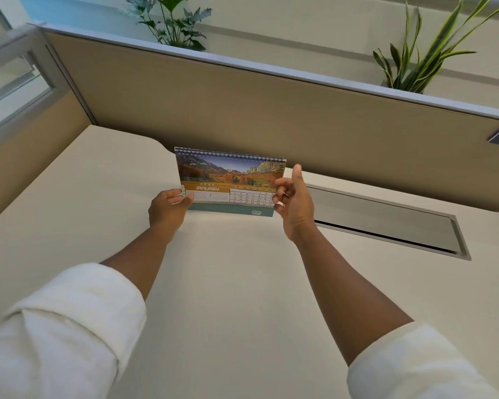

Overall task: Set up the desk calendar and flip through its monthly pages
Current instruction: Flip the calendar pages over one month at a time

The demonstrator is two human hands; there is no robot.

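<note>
A spiral-bound desk calendar [228,180] stands upright near the back of the cream desk [228,283], showing the JANUARY page with an autumn mountain photo above the date grid. Its teal base shows along the bottom edge. My left hand [167,210] pinches the lower left corner of the calendar, thumb on the front. My right hand [293,197] is at the lower right edge, fingers curled against the page edge and the thumb pointing up; whether it grips the page or only touches it is unclear.
A beige partition panel [271,110] runs behind the desk, with two green plants [173,21] [415,59] above it. A grey cable tray lid [386,220] is set into the desk right of the calendar. A window frame stands at far left.
</note>
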